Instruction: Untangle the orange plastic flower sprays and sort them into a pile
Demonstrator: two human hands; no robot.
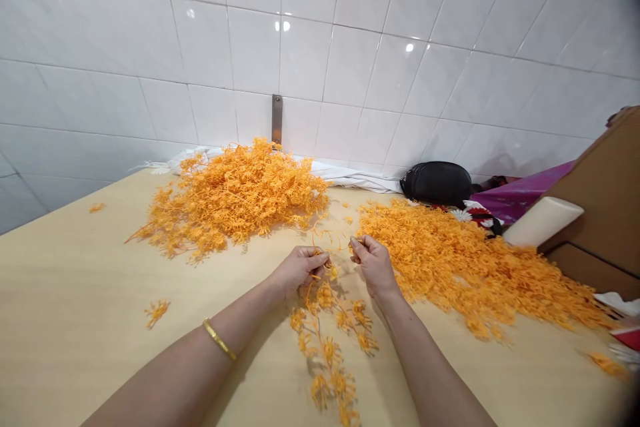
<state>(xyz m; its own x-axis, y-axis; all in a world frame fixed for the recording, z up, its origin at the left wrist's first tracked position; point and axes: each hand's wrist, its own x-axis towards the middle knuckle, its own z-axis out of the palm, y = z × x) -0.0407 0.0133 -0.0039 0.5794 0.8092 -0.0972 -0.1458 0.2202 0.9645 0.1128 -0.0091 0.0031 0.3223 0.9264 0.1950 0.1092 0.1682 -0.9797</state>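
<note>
My left hand (pixel 305 267), with a gold bangle (pixel 219 339) on its forearm, pinches the stem of an orange artificial flower spray (pixel 327 350). The spray hangs down toward me over the table, its small spiky blossoms spread between my forearms. To the right, my right hand (pixel 373 263) is closed, thumb against fingers, near the stem end. Whatever sits in that pinch is too small to make out; thin orange strands show close by. Behind my left hand rises a heap of orange sprays (pixel 245 190), and a second, flatter pile (pixel 465 267) lies beside my right hand.
The pale wooden table (pixel 75 293) meets a white tiled wall (pixel 300 60). At the back right are a black case (pixel 436 183), a purple bag (pixel 520 195), a cream roll (pixel 543 221) and a cardboard box (pixel 605 193). One loose orange blossom (pixel 157 313) lies at left.
</note>
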